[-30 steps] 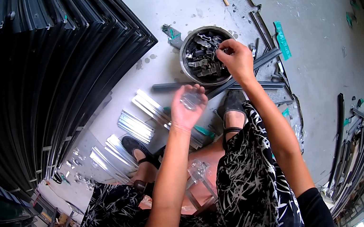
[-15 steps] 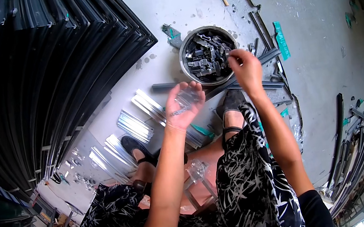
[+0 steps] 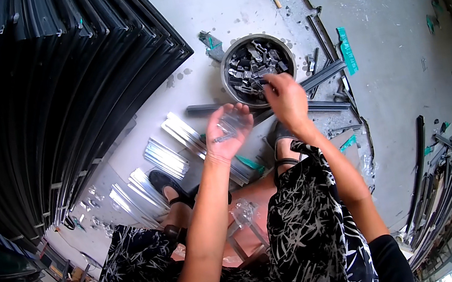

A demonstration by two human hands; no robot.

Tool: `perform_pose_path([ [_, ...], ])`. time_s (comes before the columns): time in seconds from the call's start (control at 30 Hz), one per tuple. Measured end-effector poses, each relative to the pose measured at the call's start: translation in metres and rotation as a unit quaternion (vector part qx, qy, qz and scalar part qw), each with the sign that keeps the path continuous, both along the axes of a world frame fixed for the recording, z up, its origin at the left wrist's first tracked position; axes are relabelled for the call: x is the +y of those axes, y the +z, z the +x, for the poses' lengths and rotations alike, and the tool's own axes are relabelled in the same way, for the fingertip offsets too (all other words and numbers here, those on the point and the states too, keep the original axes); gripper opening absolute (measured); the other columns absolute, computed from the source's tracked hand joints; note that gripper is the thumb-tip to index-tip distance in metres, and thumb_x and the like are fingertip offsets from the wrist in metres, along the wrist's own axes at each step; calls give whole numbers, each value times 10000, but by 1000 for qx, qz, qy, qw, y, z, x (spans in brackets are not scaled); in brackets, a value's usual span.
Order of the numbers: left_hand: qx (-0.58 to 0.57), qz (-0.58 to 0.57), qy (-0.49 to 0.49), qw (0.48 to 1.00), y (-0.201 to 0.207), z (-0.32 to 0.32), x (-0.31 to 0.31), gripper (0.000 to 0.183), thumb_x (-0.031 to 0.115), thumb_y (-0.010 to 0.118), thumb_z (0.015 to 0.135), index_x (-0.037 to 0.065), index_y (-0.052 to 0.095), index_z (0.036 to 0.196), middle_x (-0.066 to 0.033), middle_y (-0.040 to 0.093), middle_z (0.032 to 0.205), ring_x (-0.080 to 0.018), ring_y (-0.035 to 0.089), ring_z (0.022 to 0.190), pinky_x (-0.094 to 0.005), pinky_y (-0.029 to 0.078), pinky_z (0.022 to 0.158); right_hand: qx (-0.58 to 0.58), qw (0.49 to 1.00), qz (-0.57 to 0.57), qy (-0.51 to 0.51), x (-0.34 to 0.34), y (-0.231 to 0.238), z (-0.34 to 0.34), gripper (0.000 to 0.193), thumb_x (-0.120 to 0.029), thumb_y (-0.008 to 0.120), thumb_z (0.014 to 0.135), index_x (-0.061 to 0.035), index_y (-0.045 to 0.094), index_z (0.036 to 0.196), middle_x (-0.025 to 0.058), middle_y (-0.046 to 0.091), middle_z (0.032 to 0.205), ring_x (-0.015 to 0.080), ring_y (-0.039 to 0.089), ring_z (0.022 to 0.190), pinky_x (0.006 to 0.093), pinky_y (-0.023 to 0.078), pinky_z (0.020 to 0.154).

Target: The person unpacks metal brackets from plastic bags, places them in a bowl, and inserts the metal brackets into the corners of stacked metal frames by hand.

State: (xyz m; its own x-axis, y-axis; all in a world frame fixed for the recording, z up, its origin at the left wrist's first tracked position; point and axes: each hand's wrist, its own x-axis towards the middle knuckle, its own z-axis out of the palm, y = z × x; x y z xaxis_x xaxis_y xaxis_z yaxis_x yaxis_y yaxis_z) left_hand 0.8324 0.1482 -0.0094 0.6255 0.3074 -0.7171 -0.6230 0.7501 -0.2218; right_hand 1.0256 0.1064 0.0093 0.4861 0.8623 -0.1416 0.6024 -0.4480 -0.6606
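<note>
Clear plastic pieces (image 3: pixel 229 125) sit in the left hand (image 3: pixel 222 141), palm up below the bowl; exact count unclear. That hand is cupped, fingers lightly curled and apart from the thumb, pieces resting on the palm rather than clamped. Right hand (image 3: pixel 289 102) is at the lower right of the round bowl (image 3: pixel 225 72), back of hand up, fingers bent, thumb near the index finger. Motion blur there, so can't tell whether the tips meet or pinch anything. Bowl holds a jumble of small metal and black parts (image 3: pixel 252 65); it's on the grey floor (image 3: pixel 396 67). Dark bars (image 3: pixel 322 74) lie just below and right of it, partly behind the right hand. Silver strips (image 3: pixel 165 158) in bundles on the floor left of the left forearm, near a black shoe (image 3: pixel 163 185). Large stack of black frames (image 3: pixel 103 48) upper left. Green tape (image 3: pixel 347 51) right of the bowl.
</note>
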Motion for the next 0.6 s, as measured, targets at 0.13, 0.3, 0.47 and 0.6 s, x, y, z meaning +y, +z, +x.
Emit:
perform_pose_path([
  [0.13, -1, -3, 0, 1000, -1, 3, -2, 166, 207, 567, 939, 64, 651, 951, -130, 663, 1054, -289, 602, 1073, -464, 521, 921, -70, 996, 44, -28, 5, -2, 31, 161, -64, 628, 802, -108, 721, 926, 110, 641, 857, 326, 633, 771, 418, 515, 680],
  [0.3, 13, -27, -6, 1000, 1, 6, -5, 162, 194, 589, 922, 46, 655, 917, -130, 668, 1032, -294, 612, 1050, -474, 506, 939, -134, 986, -14, 99, 22, -12, 28, 187, -37, 644, 750, -105, 680, 921, 91, 604, 919, 311, 597, 905, 414, 513, 732],
  [0.47, 9, -29, -6, 1000, 10, 16, -4, 165, 189, 618, 898, 30, 660, 881, -132, 675, 995, -290, 618, 1028, -484, 478, 970, -51, 999, 6, 14, 17, -6, 42, 145, -80, 729, 724, -61, 642, 839, 114, 618, 833, 295, 621, 779, 379, 510, 685],
  [0.6, 3, -19, -9, 1000, 5, 14, -5, 159, 205, 573, 930, 64, 646, 924, -115, 666, 1062, -292, 594, 1098, -506, 478, 983, 202, 978, 7, -50, 0, 26, 31, 236, -163, 783, 738, -31, 662, 893, 107, 642, 818, 233, 626, 726, 337, 511, 669],
])
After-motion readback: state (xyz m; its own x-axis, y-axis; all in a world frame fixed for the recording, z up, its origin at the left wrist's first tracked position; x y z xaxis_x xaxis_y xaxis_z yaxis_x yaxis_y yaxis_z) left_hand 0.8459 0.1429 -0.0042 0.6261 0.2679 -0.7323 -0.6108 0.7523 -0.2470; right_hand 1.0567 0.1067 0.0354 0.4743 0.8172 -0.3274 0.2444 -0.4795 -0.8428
